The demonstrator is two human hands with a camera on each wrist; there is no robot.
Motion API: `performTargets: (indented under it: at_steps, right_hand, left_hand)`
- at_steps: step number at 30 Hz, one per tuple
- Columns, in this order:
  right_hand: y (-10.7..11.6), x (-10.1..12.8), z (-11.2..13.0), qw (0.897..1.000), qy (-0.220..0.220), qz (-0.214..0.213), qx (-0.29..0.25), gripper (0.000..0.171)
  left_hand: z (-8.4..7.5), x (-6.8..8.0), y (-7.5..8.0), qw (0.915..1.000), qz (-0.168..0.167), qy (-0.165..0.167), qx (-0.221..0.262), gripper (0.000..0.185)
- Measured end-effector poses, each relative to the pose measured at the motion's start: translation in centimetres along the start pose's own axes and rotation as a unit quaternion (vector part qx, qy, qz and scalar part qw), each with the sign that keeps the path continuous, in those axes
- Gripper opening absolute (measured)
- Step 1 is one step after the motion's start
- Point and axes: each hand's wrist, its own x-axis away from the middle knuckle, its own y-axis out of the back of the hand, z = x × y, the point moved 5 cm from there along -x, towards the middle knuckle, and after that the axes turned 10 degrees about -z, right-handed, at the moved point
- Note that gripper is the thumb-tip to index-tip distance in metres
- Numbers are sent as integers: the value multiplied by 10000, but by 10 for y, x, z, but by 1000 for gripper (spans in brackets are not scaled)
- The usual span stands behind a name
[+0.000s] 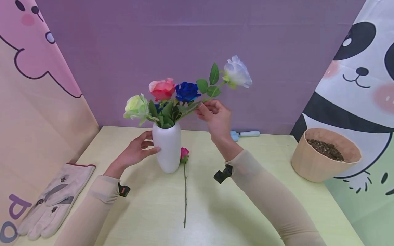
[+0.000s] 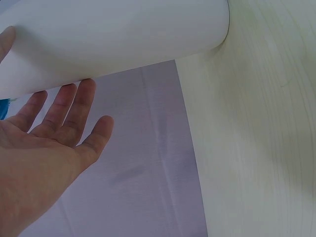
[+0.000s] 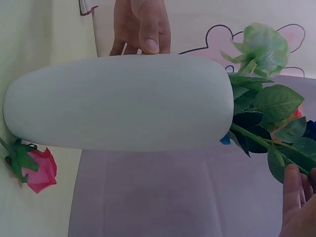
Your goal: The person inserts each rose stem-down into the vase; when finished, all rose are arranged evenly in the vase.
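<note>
A white vase [image 1: 167,147] stands on the table with a light green rose [image 1: 136,107], a pink-red rose [image 1: 162,89] and a blue rose [image 1: 187,91] in it. My left hand [image 1: 138,148] holds the vase loosely from the left, thumb on the near side. In the left wrist view its fingertips [image 2: 87,85] touch the vase wall. My right hand [image 1: 218,118] pinches the stem of a white rose [image 1: 237,72], which leans right, its lower end at the vase mouth. One pink rose [image 1: 184,153] lies on the table beside the vase.
White-grey work gloves [image 1: 58,201] lie at the table's left edge. At the right edge stands a tan pot [image 1: 323,160] with dark soil. A small blue trowel [image 1: 244,134] lies at the back edge, behind my right wrist.
</note>
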Motion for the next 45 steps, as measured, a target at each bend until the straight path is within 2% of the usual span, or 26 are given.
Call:
performTargets:
  at_steps: [6, 12, 21, 32, 37, 45]
  right_hand:
    - [-13, 2, -9, 9994, -46, 313, 107, 9]
    - [-21, 2, -18, 9986, -136, 358, 374, 13]
    - [-24, 3, -26, 9958, -339, 550, 645, 14]
    - [-28, 10, -36, 9915, -354, 733, 1013, 25]
    - [-30, 10, -38, 9918, -259, 690, 1049, 21]
    - [-35, 0, -46, 9937, -537, 526, 829, 20]
  left_hand:
    - [-2, 1, 0, 10000, -6, -27, 5, 81]
    - [-2, 2, 0, 10000, -6, 19, 14, 81]
    - [-1, 1, 0, 10000, 4, 30, 17, 82]
    - [-2, 1, 0, 10000, -29, -17, -9, 81]
    - [-1, 0, 0, 10000, 4, -47, 42, 82]
    - [1, 0, 0, 10000, -29, -24, -35, 82]
